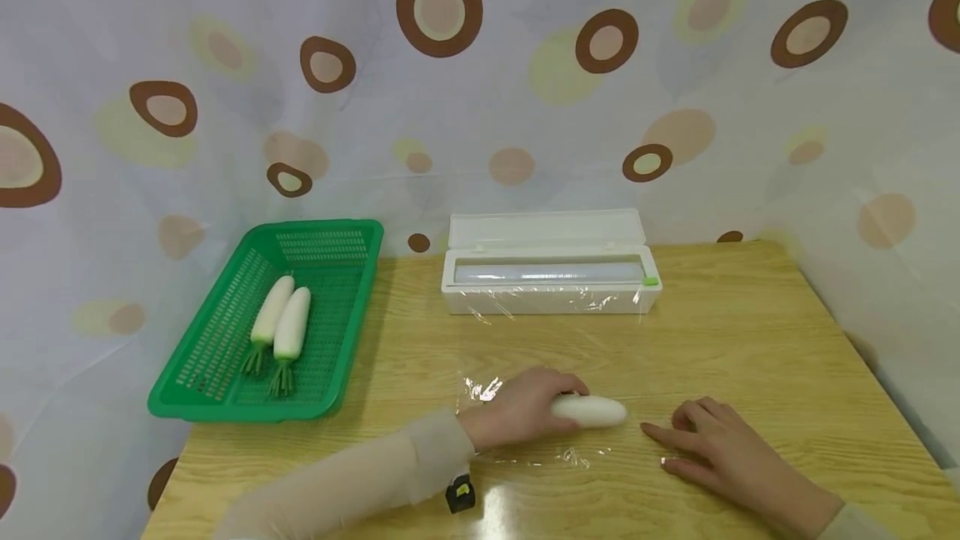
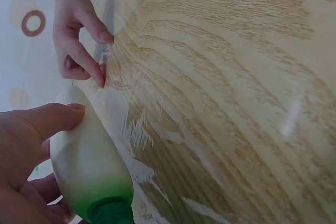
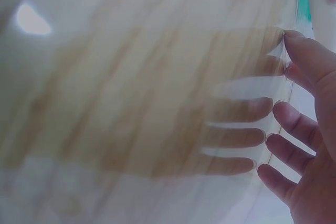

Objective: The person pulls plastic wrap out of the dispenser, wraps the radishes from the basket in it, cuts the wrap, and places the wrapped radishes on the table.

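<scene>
My left hand holds a white radish level over a sheet of clear cling film on the table. In the left wrist view the thumb and fingers curl round the radish, its green top nearest the camera. My right hand is right of the radish's tip, apart from it. Its fingers are spread and loosely bent, with fingertips at the tabletop in the right wrist view. Nothing shows in its grasp. The film is so clear that its right edge is hard to make out.
At the back stands a white cling film box, lid raised, with a roll inside. A green basket on the left contains two white radishes. A small black object is beside my left sleeve. A patterned curtain hangs behind the table.
</scene>
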